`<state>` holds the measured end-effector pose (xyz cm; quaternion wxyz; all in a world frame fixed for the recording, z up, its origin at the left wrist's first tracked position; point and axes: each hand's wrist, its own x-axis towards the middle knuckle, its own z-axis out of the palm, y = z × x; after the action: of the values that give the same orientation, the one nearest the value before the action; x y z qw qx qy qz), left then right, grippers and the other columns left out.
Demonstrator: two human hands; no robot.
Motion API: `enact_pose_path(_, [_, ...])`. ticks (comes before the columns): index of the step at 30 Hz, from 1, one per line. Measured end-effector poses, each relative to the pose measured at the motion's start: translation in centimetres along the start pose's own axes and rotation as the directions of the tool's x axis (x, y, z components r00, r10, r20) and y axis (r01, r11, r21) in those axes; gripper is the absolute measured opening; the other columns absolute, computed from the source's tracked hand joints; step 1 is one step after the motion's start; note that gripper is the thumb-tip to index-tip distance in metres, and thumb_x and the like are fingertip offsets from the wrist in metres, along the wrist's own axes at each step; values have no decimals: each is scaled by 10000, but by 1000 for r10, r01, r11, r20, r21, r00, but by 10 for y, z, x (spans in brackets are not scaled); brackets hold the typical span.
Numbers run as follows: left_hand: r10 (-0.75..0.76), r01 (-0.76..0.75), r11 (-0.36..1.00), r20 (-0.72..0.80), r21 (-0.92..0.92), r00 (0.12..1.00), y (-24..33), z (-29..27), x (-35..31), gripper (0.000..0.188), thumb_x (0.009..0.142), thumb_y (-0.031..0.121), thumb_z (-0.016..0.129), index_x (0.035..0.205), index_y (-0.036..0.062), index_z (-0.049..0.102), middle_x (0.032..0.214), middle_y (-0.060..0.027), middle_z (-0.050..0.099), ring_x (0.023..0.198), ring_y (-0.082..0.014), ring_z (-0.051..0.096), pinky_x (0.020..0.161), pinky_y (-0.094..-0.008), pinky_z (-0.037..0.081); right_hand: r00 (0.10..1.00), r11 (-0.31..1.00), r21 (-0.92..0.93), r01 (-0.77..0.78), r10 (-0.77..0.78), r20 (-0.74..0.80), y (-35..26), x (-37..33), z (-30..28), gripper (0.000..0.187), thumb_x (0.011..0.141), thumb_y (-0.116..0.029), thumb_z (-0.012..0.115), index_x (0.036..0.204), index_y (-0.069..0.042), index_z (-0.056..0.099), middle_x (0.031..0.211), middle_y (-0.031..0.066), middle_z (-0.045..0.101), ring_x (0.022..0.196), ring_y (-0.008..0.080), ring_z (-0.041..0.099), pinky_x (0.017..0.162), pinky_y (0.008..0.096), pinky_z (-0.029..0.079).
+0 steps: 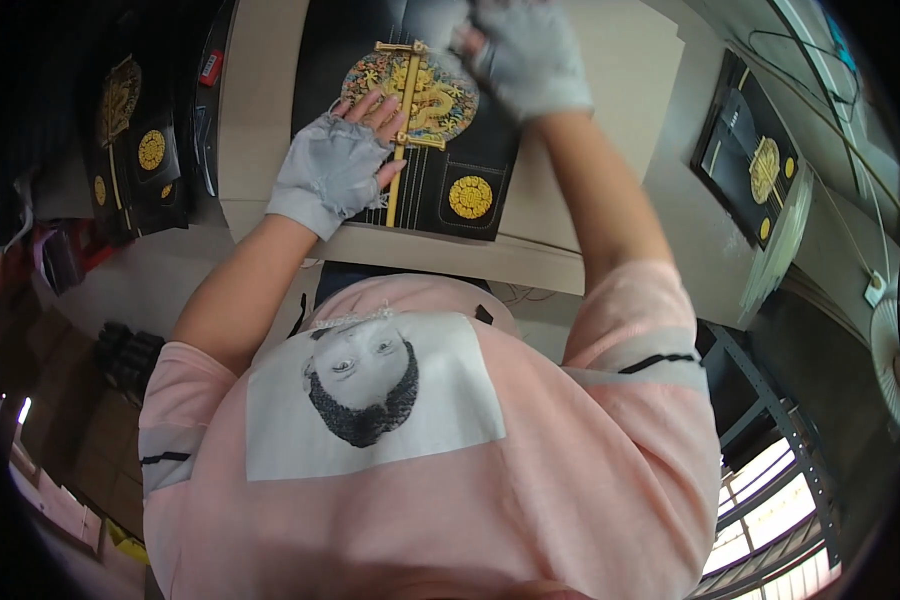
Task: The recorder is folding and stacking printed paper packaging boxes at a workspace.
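Note:
A black panel (pixel 450 165) with white stitch-like lines lies on the pale table in front of me. It bears a round, colourful dragon emblem (pixel 450 95), a gold vertical bar and a smaller gold medallion. On the panel, beside the bar's lower part, my left hand (pixel 338 165) rests flat in a grey fingerless glove, fingers spread over the emblem's lower left edge. My right hand (pixel 530 55), gloved alike, is over the panel's far right part and smeared by motion. A whitish blurred patch shows beside its fingers; whether it holds anything I cannot make out.
Similar black panels with gold emblems (pixel 135 150) are at the left, near a small red object (pixel 210 67). Another such panel (pixel 750 150) lies at the right, above pale stacked sheets (pixel 778 240). A white fan (pixel 888 360) and hanging cords are at the far right.

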<state>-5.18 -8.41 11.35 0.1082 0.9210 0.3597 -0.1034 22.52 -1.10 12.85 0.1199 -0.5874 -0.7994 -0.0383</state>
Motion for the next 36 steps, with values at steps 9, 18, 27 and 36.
enact_pose_path(9, [12, -7, 999, -111, 48, 994, -3, 1, 0, 627, 1012, 453, 536, 1529, 101, 488, 1622, -74, 444, 1517, -255, 373, 1256, -415, 271, 938, 931, 345, 119, -220, 269, -134, -219, -24, 751, 915, -588, 600, 1440, -53, 573, 1528, 233, 507, 1453, 391, 448, 1175, 544, 358])
enact_pose_path(18, [190, -189, 982, 30, -12, 981, 51, -20, -42, 922, 865, 652, 658, 1586, 134, 407, 1668, -186, 333, 1543, -383, 311, 1255, -525, 242, 580, 287, 636, -716, 752, 314, -65, -192, 11, 551, 969, -332, 673, 1341, 65, 589, 1253, 240, 663, 1175, 378, 624, 1060, 440, 465])
enact_pose_path(27, [150, -146, 989, -252, 36, 956, 33, -12, -77, 754, 910, 400, 650, 1585, 170, 404, 1663, -138, 364, 1530, -283, 369, 1243, -451, 309, 714, -167, 908, -385, 570, 407, -92, -142, -29, 341, 974, -175, 708, 1261, -45, 578, 983, 28, 657, 884, 136, 634, 839, 281, 532])
enact_pose_path(36, [-386, -132, 776, -631, -617, 673, -52, -91, -138, 476, 1059, 332, 374, 1514, 265, 497, 1641, -12, 423, 1520, -169, 370, 1252, -375, 281, 914, -313, 924, -219, 266, 307, -150, -22, -85, 430, 1022, -269, 653, 1335, 20, 597, 1219, 121, 685, 998, 186, 656, 883, 332, 499])
